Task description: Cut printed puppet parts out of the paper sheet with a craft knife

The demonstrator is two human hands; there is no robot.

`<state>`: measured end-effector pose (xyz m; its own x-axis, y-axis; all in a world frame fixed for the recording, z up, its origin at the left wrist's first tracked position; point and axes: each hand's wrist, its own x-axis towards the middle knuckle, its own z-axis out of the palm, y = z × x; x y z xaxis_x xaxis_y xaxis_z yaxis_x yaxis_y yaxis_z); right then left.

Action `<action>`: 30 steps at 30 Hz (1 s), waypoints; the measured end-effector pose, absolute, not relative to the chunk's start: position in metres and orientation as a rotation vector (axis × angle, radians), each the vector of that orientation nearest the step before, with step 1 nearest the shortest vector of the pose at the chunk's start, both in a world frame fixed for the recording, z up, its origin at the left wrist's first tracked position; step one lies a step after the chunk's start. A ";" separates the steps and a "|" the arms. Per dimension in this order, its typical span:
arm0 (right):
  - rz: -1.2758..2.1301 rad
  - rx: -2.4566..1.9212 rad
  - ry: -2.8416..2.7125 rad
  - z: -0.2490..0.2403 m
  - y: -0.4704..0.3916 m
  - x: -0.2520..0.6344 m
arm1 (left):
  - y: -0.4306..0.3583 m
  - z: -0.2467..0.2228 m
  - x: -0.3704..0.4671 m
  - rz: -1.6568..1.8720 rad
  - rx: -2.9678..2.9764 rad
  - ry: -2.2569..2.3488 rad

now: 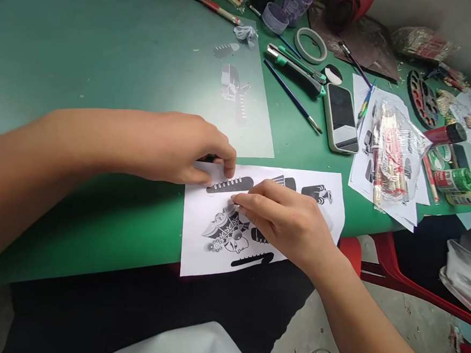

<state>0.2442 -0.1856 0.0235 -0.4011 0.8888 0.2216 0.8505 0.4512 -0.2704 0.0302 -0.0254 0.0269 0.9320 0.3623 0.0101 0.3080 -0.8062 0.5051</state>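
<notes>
A white sheet of paper (pixel 197 260) with printed dark figures lies at the table's front edge, its lower part jutting past it. Among the prints are a crowned head (pixel 231 232) and a long toothed strip (pixel 230 185). My left hand (pixel 197 147) rests on the sheet's upper left, thumb and forefinger apart, fingertips touching beside the strip. Over the crowned head, my right hand (pixel 285 217) is closed in a pinch; whatever is between its fingertips is too small to make out. That hand covers part of the middle prints.
Beyond the sheet lies a translucent sheet (pixel 258 135) with grey figures. To its right are a paintbrush (pixel 293 97), a box cutter (pixel 299 73), a tape roll (pixel 311 45) and a phone (pixel 341 118). Further right, bagged sticks (pixel 393 150) lie on papers, near paint bottles (pixel 455 180).
</notes>
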 end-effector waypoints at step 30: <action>0.046 -1.259 -2.610 0.028 -0.155 0.235 | -0.023 0.016 0.030 0.125 2.543 0.314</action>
